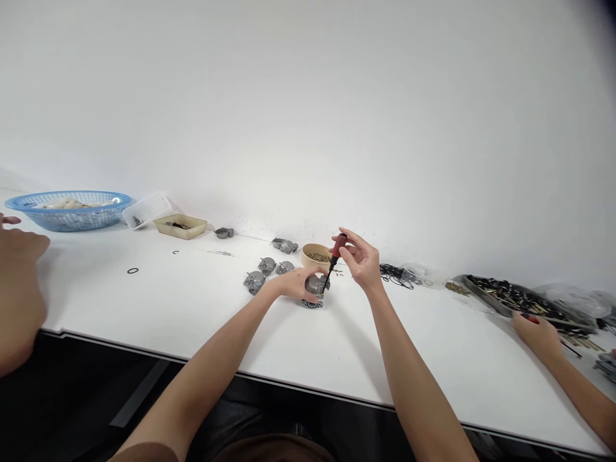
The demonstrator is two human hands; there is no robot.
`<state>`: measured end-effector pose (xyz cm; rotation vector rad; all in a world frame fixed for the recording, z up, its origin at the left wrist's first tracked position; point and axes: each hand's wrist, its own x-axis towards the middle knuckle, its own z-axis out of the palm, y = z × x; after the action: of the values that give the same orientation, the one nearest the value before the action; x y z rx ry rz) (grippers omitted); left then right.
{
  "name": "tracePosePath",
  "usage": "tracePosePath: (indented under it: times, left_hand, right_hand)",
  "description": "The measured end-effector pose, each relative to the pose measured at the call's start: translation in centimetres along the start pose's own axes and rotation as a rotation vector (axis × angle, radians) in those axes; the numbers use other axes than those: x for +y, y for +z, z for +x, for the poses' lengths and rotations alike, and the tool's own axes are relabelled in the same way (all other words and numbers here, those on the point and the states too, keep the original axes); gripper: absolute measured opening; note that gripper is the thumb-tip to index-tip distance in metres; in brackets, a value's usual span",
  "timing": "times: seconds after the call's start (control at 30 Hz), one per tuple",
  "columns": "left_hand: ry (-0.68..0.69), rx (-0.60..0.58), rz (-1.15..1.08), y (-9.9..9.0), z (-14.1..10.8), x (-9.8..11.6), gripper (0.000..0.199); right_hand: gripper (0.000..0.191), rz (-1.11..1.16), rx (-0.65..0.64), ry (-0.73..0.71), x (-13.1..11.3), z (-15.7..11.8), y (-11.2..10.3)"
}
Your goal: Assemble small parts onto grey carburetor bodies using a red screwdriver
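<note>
Partly obscured: one grey housing (315, 284) is resting on the white table (192, 301), its left side disappearing beneath the left hand (298, 282), which is grasping it with thumb and fingers. The right hand (363, 260) is holding one screwdriver (339, 246) by its red handle, the fingertips partly covering it; its tip is meeting the housing's right side, and I cannot tell whether it is engaging a screw. Cut off at far left: one co-worker's forearm and hand (19, 276). At right, another hand (539, 337) is covering most of a second red-handled tool (532, 319). Counted: three loose castings (255, 281) are standing left of the held one; one round tub (307, 259) is holding brass-coloured bits (317, 257), too many to number; one blue basket (72, 221), one cream tray (180, 229) and one black ring (133, 271) are lying farther left. Orientation: the screwdriver is pointing downward, its long axis running steeply, handle uppermost and leaning right, shaft slanting down to the left.
</note>
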<state>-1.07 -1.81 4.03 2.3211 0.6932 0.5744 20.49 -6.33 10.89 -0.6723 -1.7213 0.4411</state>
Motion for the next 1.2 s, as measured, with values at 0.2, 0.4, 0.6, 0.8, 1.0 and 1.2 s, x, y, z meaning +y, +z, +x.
tracePosePath:
  times: [0.2, 0.4, 0.6, 0.8, 1.0, 1.2]
  left_hand:
    - [0.025, 0.012, -0.002, 0.2, 0.1, -0.4, 0.08]
    - [0.006, 0.01, -0.03, 0.3, 0.0, -0.2, 0.08]
    - [-0.025, -0.001, -0.072, 0.2, -0.4, 0.5, 0.081]
    - [-0.032, -0.004, -0.019, 0.0, -0.7, 1.1, 0.079]
    - [-0.046, -0.008, 0.005, 0.0, -0.7, 1.0, 0.082]
    - [-0.04, -0.008, -0.03, -0.1, -0.8, 1.1, 0.08]
  right_hand:
    - [0.042, -0.047, 0.0, 0.018, -0.6, 0.1, 0.4]
    - [0.048, 0.039, -0.055, 0.051, -0.8, 0.1, 0.9]
    - [0.046, 0.02, -0.07, 0.046, -0.7, 0.2, 0.6]
    - [0.056, 0.043, -0.069, 0.109, -0.3, 0.2, 0.7]
    - [0.049, 0.025, -0.077, 0.074, -0.5, 0.3, 0.4]
    - [0.056, 0.066, -0.117, 0.096, -0.4, 0.3, 0.5]
